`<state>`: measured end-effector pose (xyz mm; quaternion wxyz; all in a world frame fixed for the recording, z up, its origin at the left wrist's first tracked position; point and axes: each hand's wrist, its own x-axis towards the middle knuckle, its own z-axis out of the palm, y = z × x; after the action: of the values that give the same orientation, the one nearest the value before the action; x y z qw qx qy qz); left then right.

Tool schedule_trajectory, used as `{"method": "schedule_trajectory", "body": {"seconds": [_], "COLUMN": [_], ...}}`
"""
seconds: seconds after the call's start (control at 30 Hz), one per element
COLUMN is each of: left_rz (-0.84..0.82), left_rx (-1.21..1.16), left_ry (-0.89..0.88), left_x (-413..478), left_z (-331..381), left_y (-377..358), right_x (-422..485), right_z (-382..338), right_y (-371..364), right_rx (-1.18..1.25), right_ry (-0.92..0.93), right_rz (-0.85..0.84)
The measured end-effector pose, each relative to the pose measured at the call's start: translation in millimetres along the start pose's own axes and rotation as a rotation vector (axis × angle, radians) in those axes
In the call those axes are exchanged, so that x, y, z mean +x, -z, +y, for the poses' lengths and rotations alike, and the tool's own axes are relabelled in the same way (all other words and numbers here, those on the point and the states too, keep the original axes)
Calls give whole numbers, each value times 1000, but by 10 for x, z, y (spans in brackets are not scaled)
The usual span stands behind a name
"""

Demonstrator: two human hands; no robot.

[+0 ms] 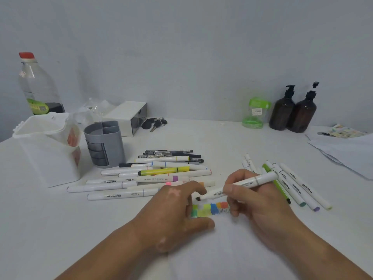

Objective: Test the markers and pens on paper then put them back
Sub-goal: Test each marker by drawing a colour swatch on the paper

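The right hand (259, 201) grips a white marker (243, 185) between thumb and fingers. The barrel is uncapped, with dark printed lettering and a thin grey ring near its far end. Its dark chisel tip points towards the left hand (173, 211), which lies flat with straight fingers on the paper (222, 241). Whether the tip touches the sheet is unclear. Between the two hands runs a row of colour swatches (212, 209): green, yellow, blue, orange. Beyond the left hand lies a pile of markers and pens (157, 172). Just outside the right hand lies a smaller cluster of markers (292, 184).
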<state>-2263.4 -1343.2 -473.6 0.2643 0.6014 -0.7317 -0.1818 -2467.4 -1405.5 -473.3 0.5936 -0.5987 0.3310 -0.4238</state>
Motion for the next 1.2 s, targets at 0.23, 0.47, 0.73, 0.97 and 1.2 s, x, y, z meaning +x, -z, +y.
{"method": "schedule_trajectory", "body": {"seconds": [0.23,0.47,0.73,0.97,1.2], "left_rz": [-69,-95,-120,-124,-140], "left_rx": [112,140,137,156,173], "left_ry": [86,137,117,103,129], "left_x": [2,6,-3,-9,-1], "left_z": [9,-58,-47,-44,-33], "left_y": [5,72,93,87,79], "right_x": [-21,-94,-134,-134,-129], "right_z": [-4,-4,13,51,61], "right_y": [49,-74,-124,-126,-133], "right_rx": [43,-267,-390,-559,-610], "right_ry": [-94,-61,-87,-71,-61], "right_rz": [27,19,-36,-38,-33]}}
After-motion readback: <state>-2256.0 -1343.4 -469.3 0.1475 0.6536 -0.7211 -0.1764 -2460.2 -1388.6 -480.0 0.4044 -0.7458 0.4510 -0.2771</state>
